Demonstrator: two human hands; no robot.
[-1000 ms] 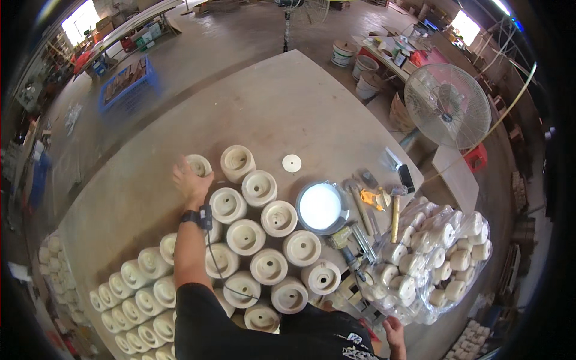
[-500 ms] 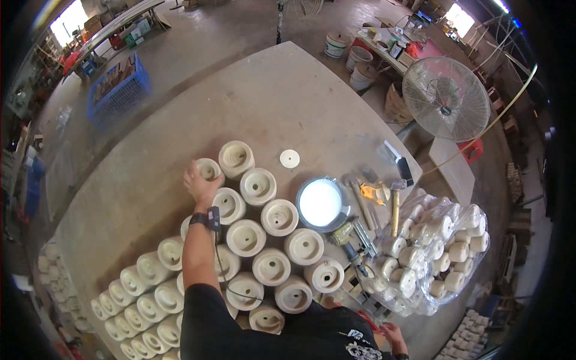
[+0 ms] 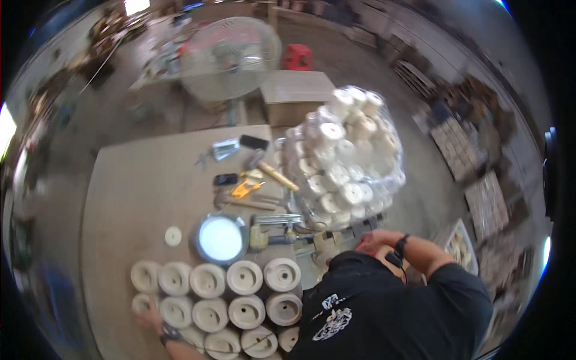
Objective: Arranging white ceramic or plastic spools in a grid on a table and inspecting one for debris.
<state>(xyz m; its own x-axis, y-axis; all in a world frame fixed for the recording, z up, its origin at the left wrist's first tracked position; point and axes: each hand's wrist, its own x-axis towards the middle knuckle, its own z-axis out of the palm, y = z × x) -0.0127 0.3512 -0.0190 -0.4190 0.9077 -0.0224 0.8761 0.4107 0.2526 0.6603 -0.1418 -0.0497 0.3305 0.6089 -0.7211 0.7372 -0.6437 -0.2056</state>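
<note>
Rows of pale cylindrical pieces, each with a round recess and a small centre hole, stand on the table (image 3: 126, 192). At the left end of the second row, my left hand (image 3: 151, 319) is wrapped round one pale cylindrical piece (image 3: 141, 302); motion blurs the fingers. Off to the right, beyond the table edge, my right hand (image 3: 376, 239) is closed by a narrow red thing (image 3: 360, 246), which it seems to hold; most of it is hidden. A round container of white liquid (image 3: 221, 239) and a flat pale disc (image 3: 173, 236) are beyond the rows.
A hammer (image 3: 277, 176), an orange-handled tool (image 3: 245, 189), a dark phone-like block (image 3: 226, 179) and an air-tool-like device (image 3: 260, 237) lie on the table. Plastic-wrapped pale pieces (image 3: 345, 156) are heaped at the right. A large fan (image 3: 231, 60) and a red stool (image 3: 298, 57) stand behind.
My view has swung to the right, so the table and the heap appear further left. My left hand stays on the end piece; my right hand and forearm show more fully.
</note>
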